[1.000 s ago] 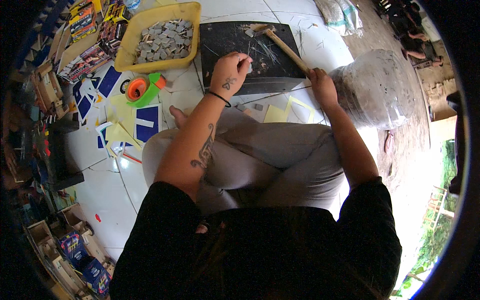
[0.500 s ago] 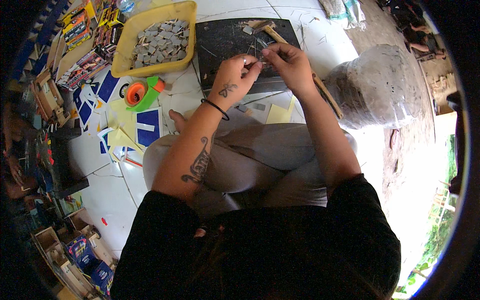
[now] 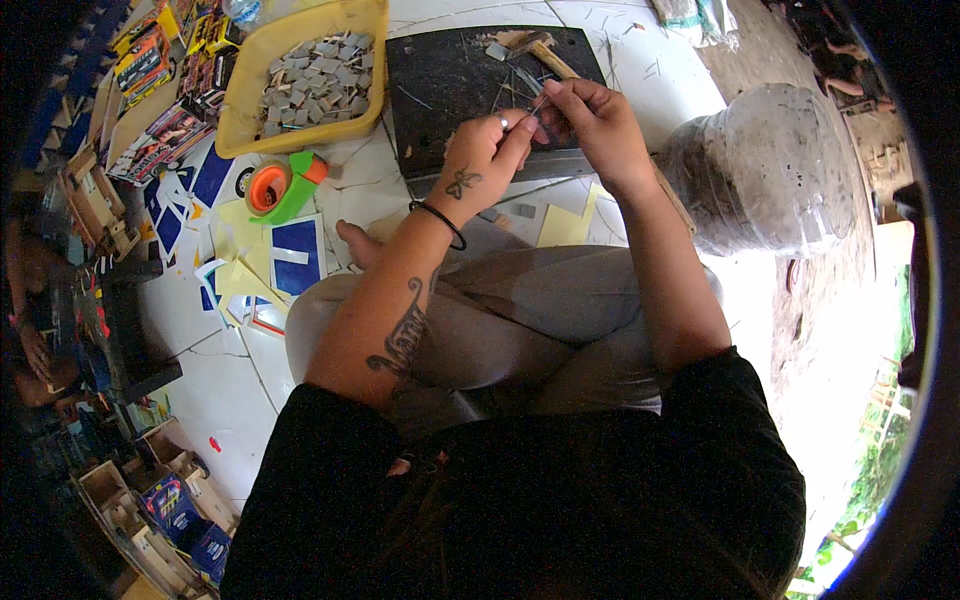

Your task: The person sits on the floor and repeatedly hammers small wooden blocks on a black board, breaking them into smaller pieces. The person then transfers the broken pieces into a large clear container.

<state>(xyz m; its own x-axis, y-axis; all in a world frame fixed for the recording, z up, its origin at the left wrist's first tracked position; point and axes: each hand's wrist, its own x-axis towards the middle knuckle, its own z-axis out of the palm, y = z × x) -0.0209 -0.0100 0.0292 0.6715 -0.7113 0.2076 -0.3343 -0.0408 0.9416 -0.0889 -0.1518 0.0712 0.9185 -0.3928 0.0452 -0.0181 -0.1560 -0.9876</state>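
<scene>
Over the black box-like block (image 3: pixel 430 85), my left hand (image 3: pixel 485 155) and my right hand (image 3: pixel 607 130) are close together, each closed in a pinch. A thin, wire-like piece (image 3: pixel 536 111) runs between their fingertips; its exact kind is too small to make out. Just beyond my right hand, a hammer (image 3: pixel 552 60) with a wooden handle lies on the block, part of it hidden behind that hand. Thin slivers and a small grey square piece (image 3: pixel 496 50) lie near the hammer head.
Left of the block stands a yellow tub (image 3: pixel 232 110) of small grey square pieces. Nearer sits a green tape dispenser (image 3: pixel 300 195) among blue and yellow paper scraps (image 3: pixel 295 255). A large, dirty clear plastic bottle (image 3: pixel 765 170) is at right. Wooden toy-like trucks (image 3: pixel 150 500) stand lower left.
Both hands have shifted slightly to the right, still pinching together. My right hand has moved a little nearer. The view has tilted slightly.
</scene>
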